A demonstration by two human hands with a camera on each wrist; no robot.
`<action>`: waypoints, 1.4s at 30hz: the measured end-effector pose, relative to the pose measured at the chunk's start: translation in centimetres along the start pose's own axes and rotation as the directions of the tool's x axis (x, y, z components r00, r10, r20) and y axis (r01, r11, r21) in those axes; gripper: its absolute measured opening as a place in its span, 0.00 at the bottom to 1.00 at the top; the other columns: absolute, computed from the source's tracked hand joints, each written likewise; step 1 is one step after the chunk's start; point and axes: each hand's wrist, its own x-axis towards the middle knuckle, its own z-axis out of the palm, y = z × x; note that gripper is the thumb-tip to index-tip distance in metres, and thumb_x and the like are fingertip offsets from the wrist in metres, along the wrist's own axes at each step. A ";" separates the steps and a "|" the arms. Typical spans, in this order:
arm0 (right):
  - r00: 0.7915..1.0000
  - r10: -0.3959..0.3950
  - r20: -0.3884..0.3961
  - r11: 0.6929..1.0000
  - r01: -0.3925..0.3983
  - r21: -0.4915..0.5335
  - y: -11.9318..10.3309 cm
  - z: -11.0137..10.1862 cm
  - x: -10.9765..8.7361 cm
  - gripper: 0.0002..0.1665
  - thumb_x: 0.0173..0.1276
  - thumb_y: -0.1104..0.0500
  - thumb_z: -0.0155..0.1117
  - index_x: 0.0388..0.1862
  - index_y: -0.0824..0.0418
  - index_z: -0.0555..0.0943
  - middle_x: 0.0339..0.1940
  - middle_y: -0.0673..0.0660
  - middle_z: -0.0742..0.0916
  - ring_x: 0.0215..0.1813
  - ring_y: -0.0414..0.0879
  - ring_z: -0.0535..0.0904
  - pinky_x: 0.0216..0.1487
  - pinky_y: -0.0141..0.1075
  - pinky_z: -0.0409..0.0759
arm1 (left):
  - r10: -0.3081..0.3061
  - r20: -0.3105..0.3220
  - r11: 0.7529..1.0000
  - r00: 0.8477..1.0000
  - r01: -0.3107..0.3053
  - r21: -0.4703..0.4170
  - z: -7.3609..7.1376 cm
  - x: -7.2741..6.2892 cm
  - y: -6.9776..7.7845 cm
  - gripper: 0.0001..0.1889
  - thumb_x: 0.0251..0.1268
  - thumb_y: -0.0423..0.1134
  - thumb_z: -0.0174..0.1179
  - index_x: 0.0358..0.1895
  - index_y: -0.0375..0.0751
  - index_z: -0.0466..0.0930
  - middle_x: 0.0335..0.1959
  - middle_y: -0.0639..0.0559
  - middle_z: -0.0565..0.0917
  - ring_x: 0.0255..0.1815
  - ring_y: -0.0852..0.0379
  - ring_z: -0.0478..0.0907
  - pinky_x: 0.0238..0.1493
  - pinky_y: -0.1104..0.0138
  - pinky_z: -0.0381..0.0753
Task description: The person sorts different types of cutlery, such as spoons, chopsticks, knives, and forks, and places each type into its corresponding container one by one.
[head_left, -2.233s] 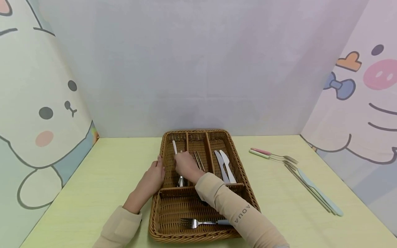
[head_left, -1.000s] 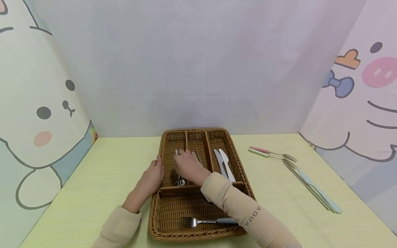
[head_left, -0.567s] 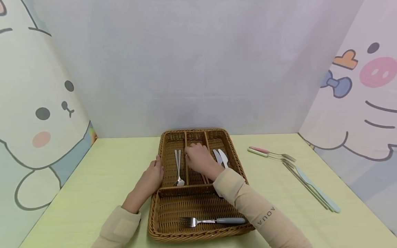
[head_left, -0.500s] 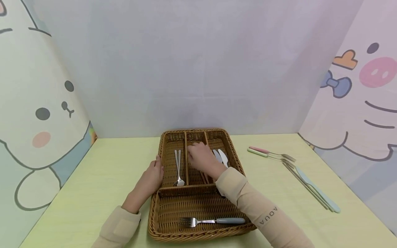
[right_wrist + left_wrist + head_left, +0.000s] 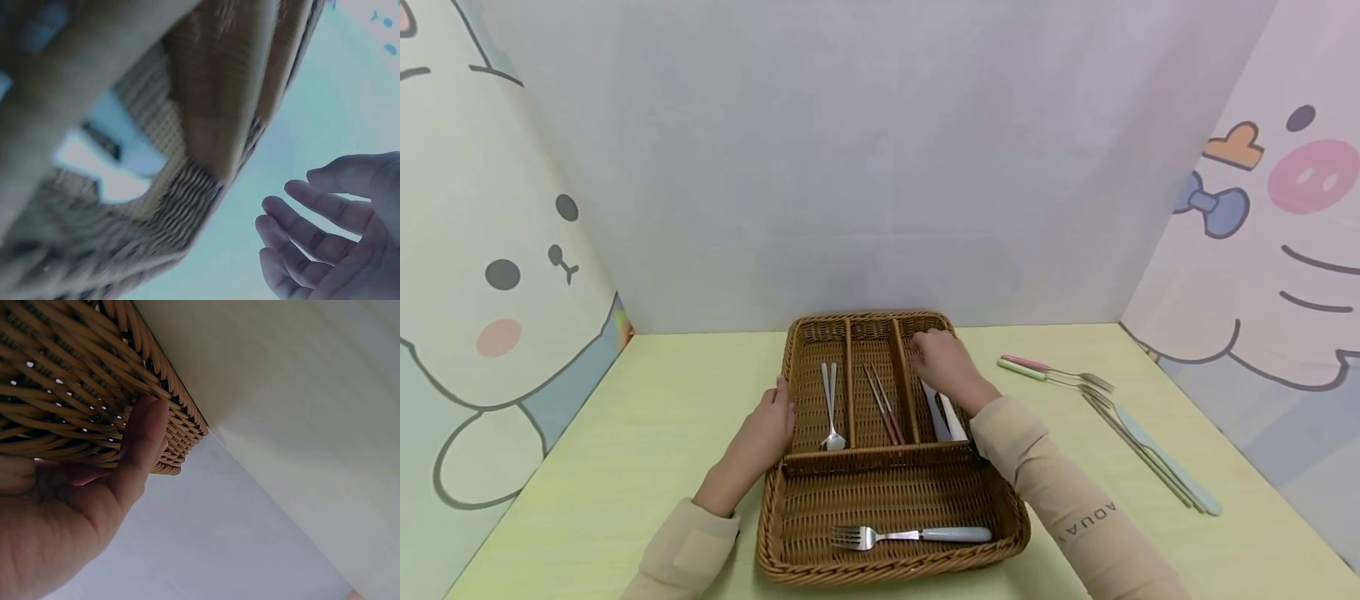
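- The right hand (image 5: 946, 363) hovers over the right slot of the basket (image 5: 790, 354), above the far ends of the two knives (image 5: 945, 417). In my judgement a careless sweep here could knock the knives askew or push one up against the divider, since they lie loose side by side.
- The sleeve (image 5: 1060, 492) crosses the basket's right rim; I judge that dragging it could shift the basket on the desk (image 5: 625, 433) or tip the rim.
- The left hand (image 5: 767, 429) rests against the basket's left wall. If it lets go, I think the light wicker could slide under any push from the other side.
- Right fingers (image 5: 312, 240): loosely spread and slightly curled in the right wrist view, holding nothing. Whether they touch the knives or the rim cannot be told from the head view.
- Left fingers (image 5: 140, 440): fairly straight, the thumb pressed flat against the woven wall in the left wrist view; they grip nothing.
- Inside the basket: a spoon (image 5: 831, 408) in the left slot, chopsticks (image 5: 883, 404) in the middle slot, the knives in the right slot, a fork (image 5: 910, 536) in the near long compartment.
- More cutlery (image 5: 1120, 417) lies on the desk to the right, well apart from the basket.
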 end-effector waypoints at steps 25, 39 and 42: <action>0.980 0.199 0.026 0.975 -0.200 0.093 10.3 -1.1 -2.0 0.16 0.61 0.68 0.49 0.44 0.73 0.78 0.40 0.70 0.82 0.37 0.59 0.79 0.30 0.46 0.76 | -0.027 0.022 1.000 0.999 0.027 -0.006 -0.2 0.1 0.1 0.27 0.70 0.34 0.41 0.65 0.17 0.49 0.52 0.25 0.70 0.28 0.46 0.78 0.23 0.64 0.76; 0.943 0.324 0.076 0.945 -0.327 0.025 15.0 0.4 -3.3 0.19 0.58 0.69 0.50 0.48 0.76 0.75 0.44 0.75 0.79 0.44 0.68 0.75 0.37 0.53 0.76 | -0.031 0.009 1.000 0.999 0.031 0.001 0.3 0.1 0.0 0.27 0.70 0.34 0.41 0.65 0.17 0.50 0.52 0.24 0.71 0.31 0.43 0.79 0.25 0.61 0.78; 0.932 0.352 0.090 0.935 -0.354 0.013 15.8 0.9 -3.7 0.20 0.56 0.70 0.49 0.49 0.76 0.73 0.44 0.75 0.77 0.45 0.69 0.73 0.39 0.55 0.75 | -0.036 0.012 0.999 0.999 0.036 0.005 0.4 0.2 -0.1 0.27 0.70 0.34 0.41 0.65 0.17 0.50 0.52 0.25 0.71 0.32 0.42 0.79 0.26 0.61 0.79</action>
